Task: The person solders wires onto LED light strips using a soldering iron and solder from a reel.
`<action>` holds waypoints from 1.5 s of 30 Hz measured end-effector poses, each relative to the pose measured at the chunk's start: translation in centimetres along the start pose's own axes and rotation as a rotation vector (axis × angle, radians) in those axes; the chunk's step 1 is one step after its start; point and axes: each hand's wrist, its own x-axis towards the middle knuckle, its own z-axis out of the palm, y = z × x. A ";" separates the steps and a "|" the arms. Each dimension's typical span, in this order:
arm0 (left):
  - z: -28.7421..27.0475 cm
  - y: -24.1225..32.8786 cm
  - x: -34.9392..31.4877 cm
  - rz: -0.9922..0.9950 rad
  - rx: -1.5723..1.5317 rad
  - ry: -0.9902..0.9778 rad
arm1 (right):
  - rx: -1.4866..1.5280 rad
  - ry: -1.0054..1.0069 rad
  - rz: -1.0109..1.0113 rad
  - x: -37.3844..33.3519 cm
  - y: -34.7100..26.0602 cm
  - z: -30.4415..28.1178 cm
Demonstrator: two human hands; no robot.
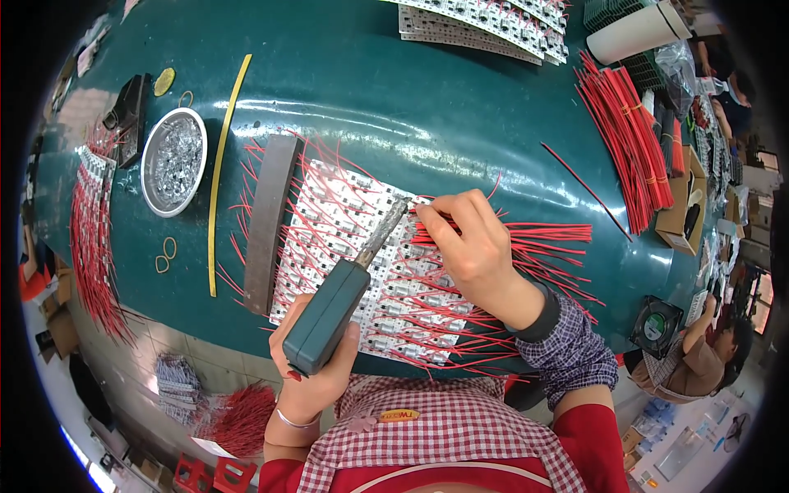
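Note:
My left hand (316, 374) grips the teal handle of a soldering iron (345, 292), whose metal tip reaches up to about the middle of a white circuit board panel (337, 205). My right hand (468, 246) pinches a thin red wire (423, 215) right at the iron's tip. Several red wires (542, 242) are attached along the panel and fan out to the right. A dark flat bar (267, 222) lies across the panel's left edge.
A round metal dish of solder bits (173, 161) sits at the left beside a yellow strip (220, 164) and rubber bands (164, 255). Bundled red wires (629, 144) lie at the right, more board panels (485, 25) at the top. Another person (699, 361) sits at lower right.

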 end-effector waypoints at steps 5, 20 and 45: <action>-0.3 0.6 0.3 0.048 0.102 -0.046 | -0.042 -0.034 -0.034 -0.1 0.1 0.0; -0.6 1.4 1.1 0.100 0.168 -0.059 | -0.061 -0.044 -0.050 0.0 0.1 0.1; -0.9 -0.4 -0.8 0.096 0.063 0.033 | -0.029 0.000 -0.018 -0.3 -0.3 0.2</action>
